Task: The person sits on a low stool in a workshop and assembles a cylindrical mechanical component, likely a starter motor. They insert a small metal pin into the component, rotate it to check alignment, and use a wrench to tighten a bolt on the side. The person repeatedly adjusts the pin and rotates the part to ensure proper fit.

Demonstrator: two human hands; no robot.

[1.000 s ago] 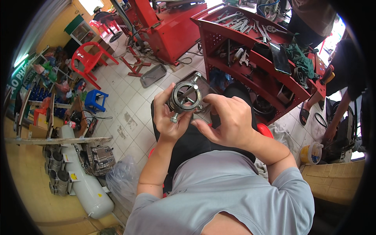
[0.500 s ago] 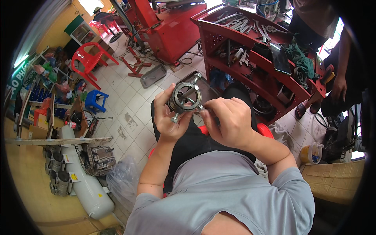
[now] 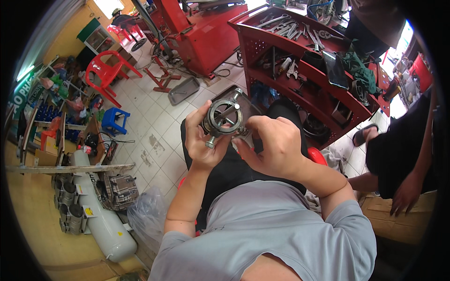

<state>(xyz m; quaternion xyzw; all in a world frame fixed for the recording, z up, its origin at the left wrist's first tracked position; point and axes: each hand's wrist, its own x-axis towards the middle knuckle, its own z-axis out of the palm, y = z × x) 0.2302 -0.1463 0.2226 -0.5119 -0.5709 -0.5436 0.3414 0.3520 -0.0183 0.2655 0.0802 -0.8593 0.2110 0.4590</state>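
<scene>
My left hand (image 3: 200, 144) is closed around a round metal ring fixture (image 3: 238, 118), held up above my lap with its opening toward me. A bolt (image 3: 238, 94) sticks out at the ring's far side, and another bolt (image 3: 211, 141) at its near side. Across the opening runs a metal rod (image 3: 229, 111) with a round end. Beside the ring's right edge, my right hand (image 3: 277, 143) has its thumb and forefinger curled at a small side bolt (image 3: 241, 130), partly hidden by the fingers.
A red tool trolley (image 3: 253, 56) with several wrenches (image 3: 288, 29) stands ahead right. On the tiled floor are a grey tray (image 3: 183, 91), a blue stool (image 3: 115, 121) and a red chair (image 3: 104, 70). At right, another person's hand (image 3: 407, 194) hangs near cardboard (image 3: 389, 215).
My right thumb has shifted lower at the side bolt, and the hand has tilted slightly. The ring stays nearly in place. The other person at right has moved nearer to me.
</scene>
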